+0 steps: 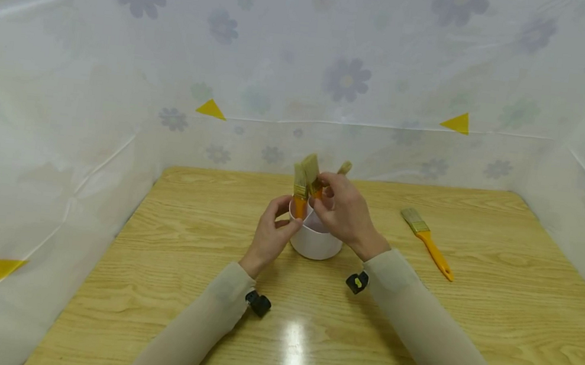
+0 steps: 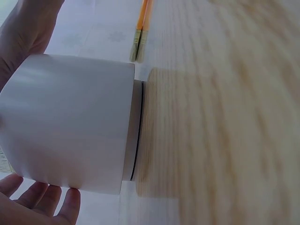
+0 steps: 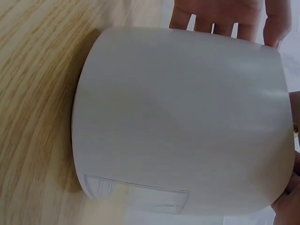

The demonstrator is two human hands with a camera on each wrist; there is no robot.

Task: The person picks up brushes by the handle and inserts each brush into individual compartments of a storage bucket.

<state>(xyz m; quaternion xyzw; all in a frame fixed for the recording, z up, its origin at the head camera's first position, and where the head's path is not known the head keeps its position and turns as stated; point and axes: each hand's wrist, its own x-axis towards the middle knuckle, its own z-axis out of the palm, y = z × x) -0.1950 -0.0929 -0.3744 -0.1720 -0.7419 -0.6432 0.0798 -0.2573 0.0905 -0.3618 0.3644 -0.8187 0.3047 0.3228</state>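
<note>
White cup plain, smooth, cylindrical; orange-handled brushes upright inside

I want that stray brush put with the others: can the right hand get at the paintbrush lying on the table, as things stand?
Probably yes. The paintbrush lies alone on bare table, to the right of the right hand. But that hand now pinches a brush in the white cup.

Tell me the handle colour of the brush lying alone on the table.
Orange, clearest in the head view: the loose brush.
</note>
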